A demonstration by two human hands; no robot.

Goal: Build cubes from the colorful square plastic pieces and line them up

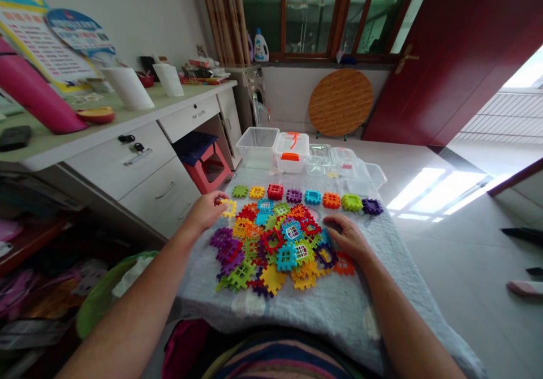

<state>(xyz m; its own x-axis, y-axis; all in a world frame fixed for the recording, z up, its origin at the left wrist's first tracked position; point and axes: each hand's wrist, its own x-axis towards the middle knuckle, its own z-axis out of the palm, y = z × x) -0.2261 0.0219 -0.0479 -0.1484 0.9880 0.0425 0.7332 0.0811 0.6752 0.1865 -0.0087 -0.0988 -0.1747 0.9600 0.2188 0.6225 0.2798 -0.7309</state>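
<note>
My left hand (pixel 207 209) pinches a yellow building tile (pixel 229 208) with notched edges and a window-like grid, at the left of the pile. My right hand (pixel 347 235) rests at the pile's right side, fingers stretched and thumb apart, with nothing seen in it. Between the hands lies a heap of mixed notched tiles, among them a blue tile (pixel 287 257), a plain yellow tile (pixel 274 279) and a purple tile (pixel 221 237). Behind the heap runs a row of block pieces, from a green one (pixel 240 191) past a red one (pixel 275 192) to a purple one (pixel 372 206).
A clear plastic bin (pixel 258 148), a lidded box (pixel 292 151) with orange clasps and clear containers (pixel 319 159) stand at the far edge of the cloth-covered table (pixel 386 288). A white desk (pixel 148 158) and a pink stool (pixel 208 167) are on the left.
</note>
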